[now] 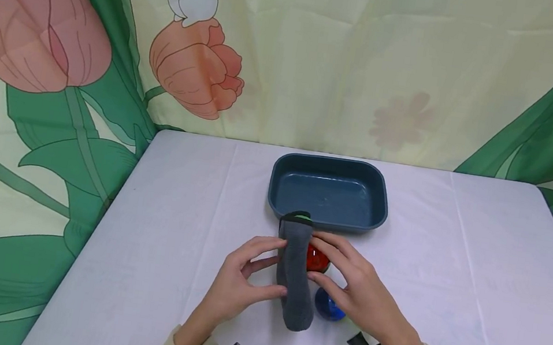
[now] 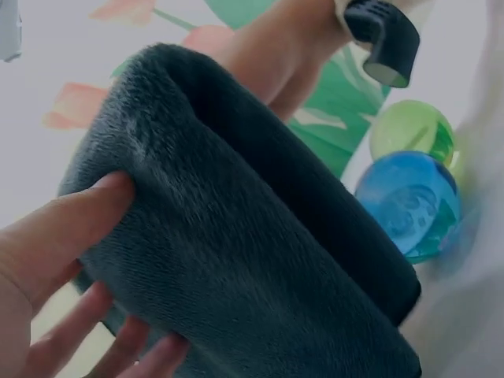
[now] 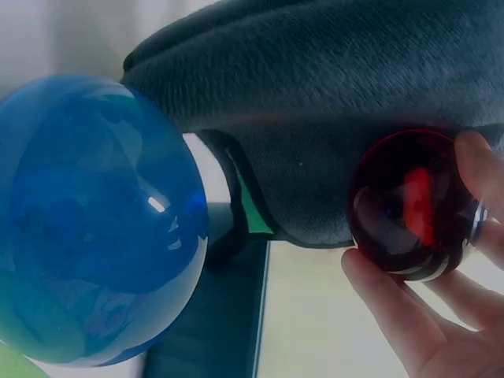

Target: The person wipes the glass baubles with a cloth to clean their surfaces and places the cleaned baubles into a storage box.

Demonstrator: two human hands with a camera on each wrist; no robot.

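The left hand [image 1: 232, 289] was set against the left side of a folded grey cloth [image 1: 296, 280], its thumb and fingertips spread along one face; I could not tell whether it gripped the cloth or only rested on it. The right hand [image 1: 358, 285] pinched a red ball [image 1: 317, 258] between thumb and fingers, right beside the cloth's other side. The cloth stood between the two hands with its long side running away from the person, and its far end, with a black edge and a bit of green, overlapped the near rim of a dark blue tub [image 1: 336, 198] in the head view. A blue ball [image 1: 329, 305] sat just below the right hand, and a green ball [image 2: 405, 134] was close beside it. The tub was on a table covered in white cloth [image 1: 161, 210], in front of a flowered curtain [image 1: 323, 56].
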